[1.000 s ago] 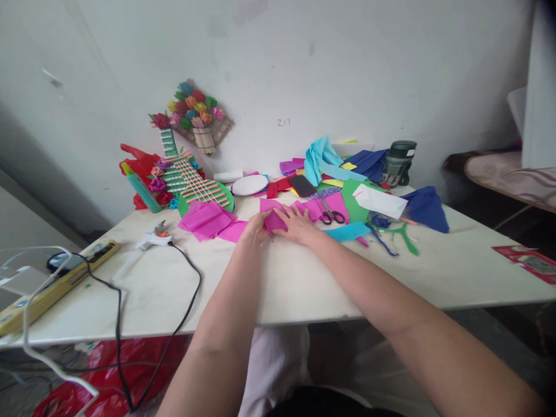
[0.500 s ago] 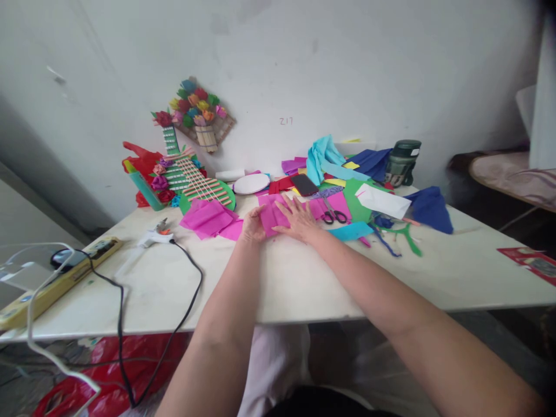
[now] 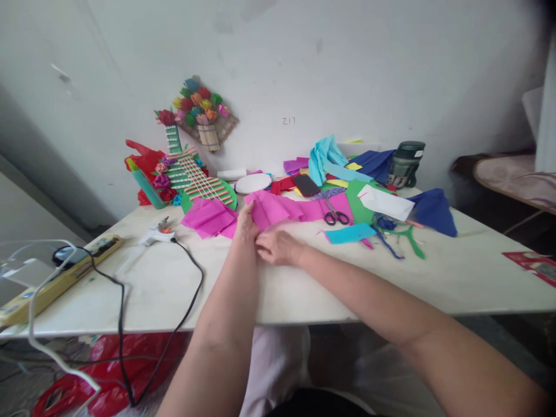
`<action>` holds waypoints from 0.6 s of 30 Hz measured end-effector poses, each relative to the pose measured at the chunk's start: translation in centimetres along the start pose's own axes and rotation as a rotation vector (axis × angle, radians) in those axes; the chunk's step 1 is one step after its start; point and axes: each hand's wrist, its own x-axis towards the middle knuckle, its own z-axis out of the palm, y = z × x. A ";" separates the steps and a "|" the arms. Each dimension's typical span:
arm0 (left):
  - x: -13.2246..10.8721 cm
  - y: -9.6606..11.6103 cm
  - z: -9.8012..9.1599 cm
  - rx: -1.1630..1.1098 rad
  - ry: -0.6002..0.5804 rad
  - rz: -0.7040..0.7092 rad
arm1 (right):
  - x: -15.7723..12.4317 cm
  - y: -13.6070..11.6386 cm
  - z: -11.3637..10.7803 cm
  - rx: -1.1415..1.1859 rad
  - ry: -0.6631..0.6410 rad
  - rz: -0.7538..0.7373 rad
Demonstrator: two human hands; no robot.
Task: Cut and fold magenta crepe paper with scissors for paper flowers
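A sheet of bright pink crepe paper (image 3: 271, 209), raised and rippled, lies in front of me on the white table. My left hand (image 3: 247, 223) grips its left end, thumb up along the paper. Just below the sheet's lower edge is my right hand (image 3: 278, 248), its fingers curled in close to my left wrist; whatever they pinch, if anything, is hidden. Black-handled scissors (image 3: 336, 218) rest on a flatter pink piece to the right. More crumpled pink crepe paper (image 3: 208, 218) sits left of my left hand.
A glue gun (image 3: 158, 233) and its black cord lie at left beside a yellow power strip (image 3: 65, 278). Behind stand a paper-flower guitar (image 3: 204, 185) and a white disc (image 3: 253, 183). A phone (image 3: 306, 185), blue paper (image 3: 350, 233) and a dark bottle (image 3: 406, 164) are to the right.
My right hand has moved off the pink crepe paper, down and left towards my left wrist, and its spread fingers have curled. The paper has lifted into ripples.
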 end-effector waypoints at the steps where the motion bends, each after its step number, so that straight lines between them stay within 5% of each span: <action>1: 0.0 0.1 0.0 0.005 0.006 0.008 | 0.2 -0.5 0.7 0.011 -0.009 0.023; 8: 0.5 0.1 -0.4 0.031 0.036 0.050 | 0.4 -0.5 2.9 -0.021 -0.089 0.340; 18: -0.2 0.1 0.3 0.055 0.043 0.043 | -0.6 5.9 0.4 -0.028 -0.187 0.646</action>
